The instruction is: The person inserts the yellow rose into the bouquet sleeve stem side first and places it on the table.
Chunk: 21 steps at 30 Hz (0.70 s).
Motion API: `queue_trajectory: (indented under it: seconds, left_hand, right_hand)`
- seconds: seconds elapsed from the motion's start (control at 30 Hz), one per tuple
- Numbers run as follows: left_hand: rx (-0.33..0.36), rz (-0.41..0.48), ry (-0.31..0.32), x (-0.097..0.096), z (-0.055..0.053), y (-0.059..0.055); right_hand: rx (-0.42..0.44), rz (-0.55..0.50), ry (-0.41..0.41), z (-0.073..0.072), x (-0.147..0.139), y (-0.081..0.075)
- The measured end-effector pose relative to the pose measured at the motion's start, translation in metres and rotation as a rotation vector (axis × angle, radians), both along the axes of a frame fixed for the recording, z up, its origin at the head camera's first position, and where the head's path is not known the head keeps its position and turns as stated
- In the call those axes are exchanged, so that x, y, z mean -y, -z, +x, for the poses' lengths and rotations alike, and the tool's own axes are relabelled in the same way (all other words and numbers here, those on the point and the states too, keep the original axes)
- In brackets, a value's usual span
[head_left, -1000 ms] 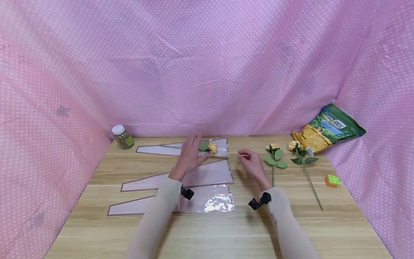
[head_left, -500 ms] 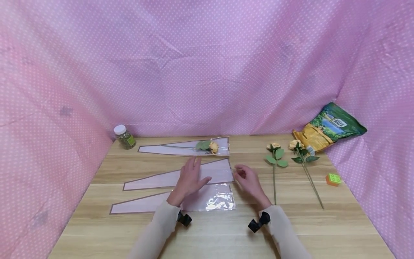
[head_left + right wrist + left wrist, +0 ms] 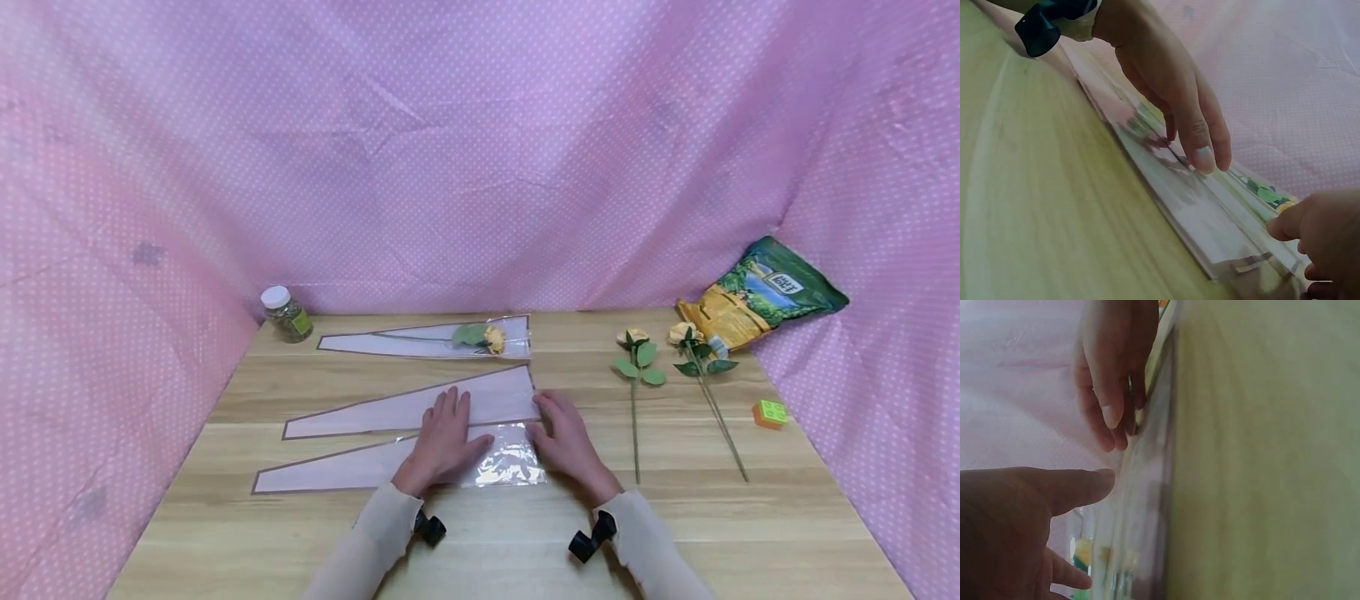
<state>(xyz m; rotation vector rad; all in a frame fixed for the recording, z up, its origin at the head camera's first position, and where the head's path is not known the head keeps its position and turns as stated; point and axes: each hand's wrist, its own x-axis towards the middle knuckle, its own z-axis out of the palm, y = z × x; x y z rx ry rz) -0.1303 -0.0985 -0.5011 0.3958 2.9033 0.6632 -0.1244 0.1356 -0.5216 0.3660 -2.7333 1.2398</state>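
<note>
Three flower sleeves lie on the table, white with brown edges and clear film at the wide end. In the head view my left hand (image 3: 444, 437) lies flat, fingers stretched, over the middle sleeve (image 3: 352, 417) and the nearest sleeve (image 3: 330, 472). My right hand (image 3: 564, 437) is at their wide right ends, its thumb and forefinger apart, with nothing seen gripped. Whether its fingertips touch the film I cannot tell. The farthest sleeve (image 3: 352, 343) bears a yellow rose (image 3: 494, 339) with green leaves. The right wrist view shows my left hand (image 3: 1179, 94) low above the sleeves.
Two more yellow roses, a left rose (image 3: 634, 367) and a right rose (image 3: 701, 367), lie to the right. Beyond them are a green-yellow bag (image 3: 765, 296) and a toy block (image 3: 770, 414). A white-lidded jar (image 3: 287, 315) stands back left. Pink dotted cloth (image 3: 480, 167) hangs around the table.
Both hands have come nearer to my body, from beside the farthest sleeve to the two nearer ones. My right hand has also moved slightly left, up to the sleeves' wide ends.
</note>
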Motion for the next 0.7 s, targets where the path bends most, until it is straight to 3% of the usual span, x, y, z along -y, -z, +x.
queue_trajectory:
  seconds: [0.27,0.47,0.6,0.7]
  left_hand:
    - [0.057,-0.073,0.019,-0.0033,0.0027,0.0008]
    - [0.081,-0.117,0.048,-0.0027,0.0035,-0.0013]
    - [0.092,-0.127,0.05,-0.0032,0.0036,-0.0037]
    - [0.087,-0.138,0.065,-0.0034,0.0032,-0.0057]
  right_hand:
    - [0.023,0.139,-0.031,0.0055,0.0031,0.002]
    - [-0.012,0.248,-0.039,0.0072,0.0055,0.0051]
    - [-0.029,0.253,-0.034,0.0083,0.0082,0.0049]
    - [0.008,0.221,-0.035,0.0088,0.0105,0.0023]
